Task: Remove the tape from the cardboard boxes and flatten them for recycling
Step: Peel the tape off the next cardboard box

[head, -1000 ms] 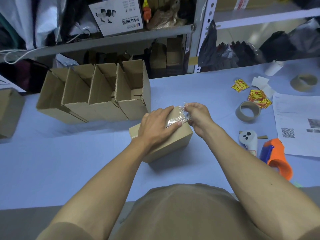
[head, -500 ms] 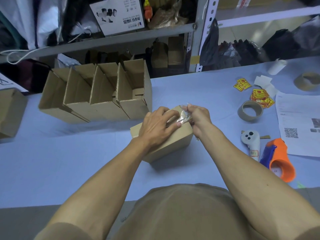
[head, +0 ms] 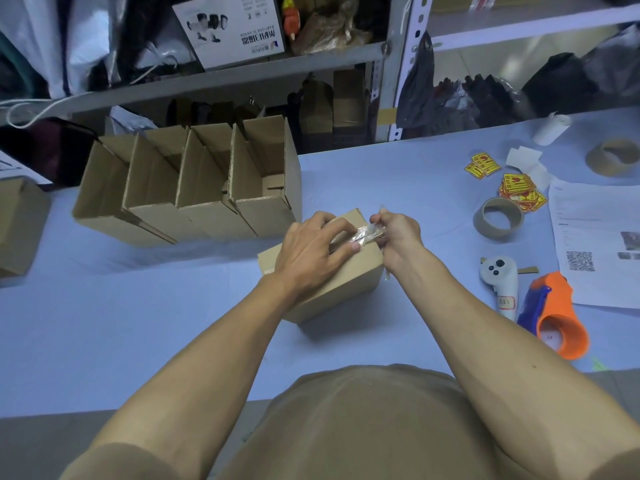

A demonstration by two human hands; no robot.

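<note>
**Tape coming off the box**

We see a small closed box (head: 341,285) sitting on the blue table (head: 138,323), right in front of the person and just before a row of 4 open boxes (head: 194,188) that stand side by side with their flaps up.

The left hand (head: 311,251) lies over the top of the box, fingers spread and bent down onto the cardboard, with the forefinger tip pressing near the right edge. The right hand (head: 398,237) is at the box's upper right corner, its fingers curled in a pinch on a crumpled strip of clear tape (head: 363,234). The strip runs from that pinch across to the left fingertips, lifted off the cardboard. The 2 hands are close together, nearly touching over the tape.

To the right on the table we see 2 tape cores (head: 498,220), a scatter of yellow stickers (head: 519,188), a white controller (head: 498,282), an orange dispenser (head: 554,317) and a printed sheet (head: 595,237). Another box (head: 17,226) sits at the far left edge.
</note>
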